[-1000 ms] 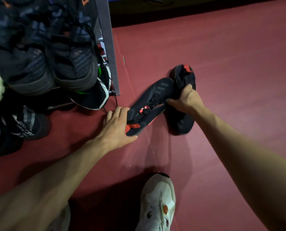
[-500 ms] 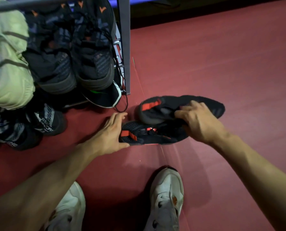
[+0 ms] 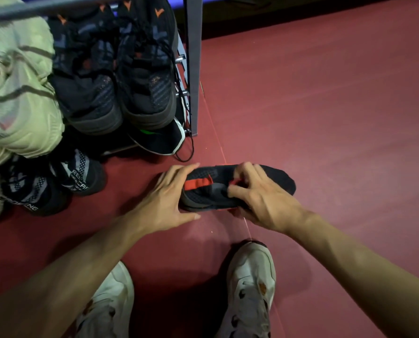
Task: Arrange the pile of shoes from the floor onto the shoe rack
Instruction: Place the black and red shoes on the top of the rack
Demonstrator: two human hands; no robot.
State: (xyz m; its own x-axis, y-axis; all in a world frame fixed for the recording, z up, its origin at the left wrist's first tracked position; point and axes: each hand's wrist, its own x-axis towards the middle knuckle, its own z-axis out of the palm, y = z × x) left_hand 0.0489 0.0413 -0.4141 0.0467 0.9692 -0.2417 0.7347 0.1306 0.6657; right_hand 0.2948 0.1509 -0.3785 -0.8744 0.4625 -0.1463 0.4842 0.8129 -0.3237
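A pair of black shoes with red tabs lies pressed together, heels to the left, on the red floor in front of me. My left hand cups the heel end with fingers spread around it. My right hand grips the middle of the pair from above, fingers curled into the openings. The grey metal shoe rack stands at the upper left, its right post just beyond the shoes. It holds a dark pair with orange marks and pale cream shoes.
On the rack's lower level sit a black shoe with a white sole and green stripe and dark patterned shoes. A loose black lace hangs onto the floor. My own white shoes stand below. Red floor spreads to the right.
The two black shoes have been brought together into one stacked pair. My left hand has closed around the heel end and my right hand has shifted left over the middle.
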